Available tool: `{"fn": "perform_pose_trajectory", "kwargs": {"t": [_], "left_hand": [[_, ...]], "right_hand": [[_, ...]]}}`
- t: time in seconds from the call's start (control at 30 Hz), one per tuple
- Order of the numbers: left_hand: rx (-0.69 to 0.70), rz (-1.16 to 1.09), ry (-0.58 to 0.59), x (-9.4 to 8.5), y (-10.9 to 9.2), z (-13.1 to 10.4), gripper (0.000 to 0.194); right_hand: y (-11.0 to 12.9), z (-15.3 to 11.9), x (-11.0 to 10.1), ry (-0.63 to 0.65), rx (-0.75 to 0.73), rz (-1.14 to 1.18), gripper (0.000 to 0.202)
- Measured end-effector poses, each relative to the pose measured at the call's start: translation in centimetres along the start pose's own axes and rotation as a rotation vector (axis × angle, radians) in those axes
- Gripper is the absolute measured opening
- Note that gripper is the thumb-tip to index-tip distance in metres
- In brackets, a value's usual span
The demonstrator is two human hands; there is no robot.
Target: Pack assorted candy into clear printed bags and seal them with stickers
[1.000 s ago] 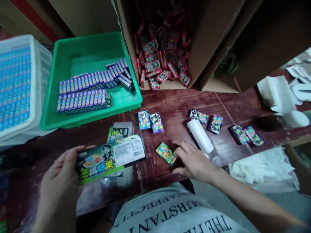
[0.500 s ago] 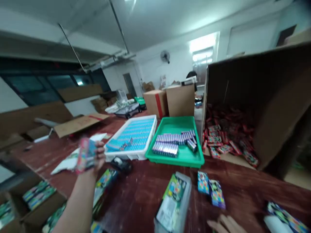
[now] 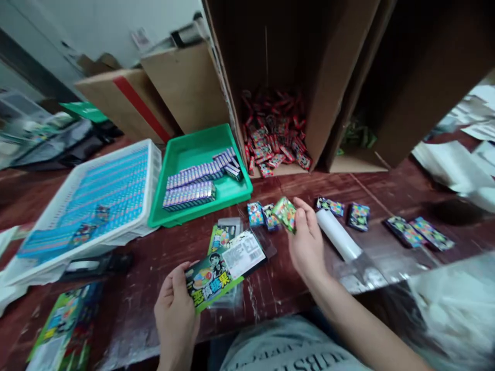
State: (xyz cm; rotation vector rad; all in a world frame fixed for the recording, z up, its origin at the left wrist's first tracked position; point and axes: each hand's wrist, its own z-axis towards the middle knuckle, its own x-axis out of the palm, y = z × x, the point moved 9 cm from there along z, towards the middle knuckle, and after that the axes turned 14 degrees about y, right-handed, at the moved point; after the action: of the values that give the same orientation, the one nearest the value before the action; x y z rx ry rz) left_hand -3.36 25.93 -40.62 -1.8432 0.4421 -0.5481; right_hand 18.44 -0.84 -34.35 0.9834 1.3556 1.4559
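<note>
My left hand [image 3: 177,301] is closed on the end of a flat candy package [image 3: 211,278], printed black and green with a white barcode label. It is tilted above the table. Between the thumb and fingers of my right hand [image 3: 308,242] is a small green candy packet [image 3: 285,212]. Partly hidden below the package lies another candy package in clear plastic [image 3: 225,234]. Two small candy boxes, a blue one [image 3: 255,214] and a dark one [image 3: 270,217], lie just left of the packet. A white roll [image 3: 338,236] rests right of my right hand.
A green tray [image 3: 162,215] holds rows of small boxes; beside it a white tray [image 3: 154,165] holds blue ones. Large cardboard boxes [image 3: 328,87] stand behind, one with red packets [image 3: 274,136]. More candy boxes [image 3: 419,232] lie right. Stacked packages [image 3: 58,324] sit front left.
The view has swung right and down. My left hand, earlier out left with a blurred red and blue pack, now holds the candy package at centre. My right hand has come up with a green packet.
</note>
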Motion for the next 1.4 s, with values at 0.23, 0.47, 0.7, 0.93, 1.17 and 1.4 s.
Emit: {"fn": "perform_pose_trajectory", "kwargs": {"t": [0.23, 0.47, 0.7, 0.93, 1.17, 1.4], "left_hand": [[0.052, -0.03, -0.068, 0.1, -0.2, -2.2, 0.026], [0.171, -0.023, -0.114, -2.9, -1.2, -1.8, 0.021], [0.174, 0.043, -0.025, -4.3, -1.5, -2.0, 0.028], [0.203, 0.018, -0.063, -3.2, -2.0, -2.0, 0.025], [0.029, -0.027, -0.103, 0.2, 1.4, -3.6, 0.033], [0.147, -0.141, -0.063, 2.3, 2.0, -4.9, 0.041]], "right_hand": [[1.0, -0.6, 4.6, 0.137, -0.163, -0.301, 0.028], [0.0, -0.9, 5.3, 0.765, -0.038, -0.355, 0.067], [-1.3, -1.9, 7.7, 1.292, 0.111, -0.172, 0.05], [-2.0, -0.6, 7.8, 0.825, 0.054, -0.118, 0.04], [-4.0, -2.1, 7.0, 0.58, 0.102, -0.132, 0.052], [-5.3, -3.3, 7.5, 0.621, 0.347, 0.203, 0.06]]}}
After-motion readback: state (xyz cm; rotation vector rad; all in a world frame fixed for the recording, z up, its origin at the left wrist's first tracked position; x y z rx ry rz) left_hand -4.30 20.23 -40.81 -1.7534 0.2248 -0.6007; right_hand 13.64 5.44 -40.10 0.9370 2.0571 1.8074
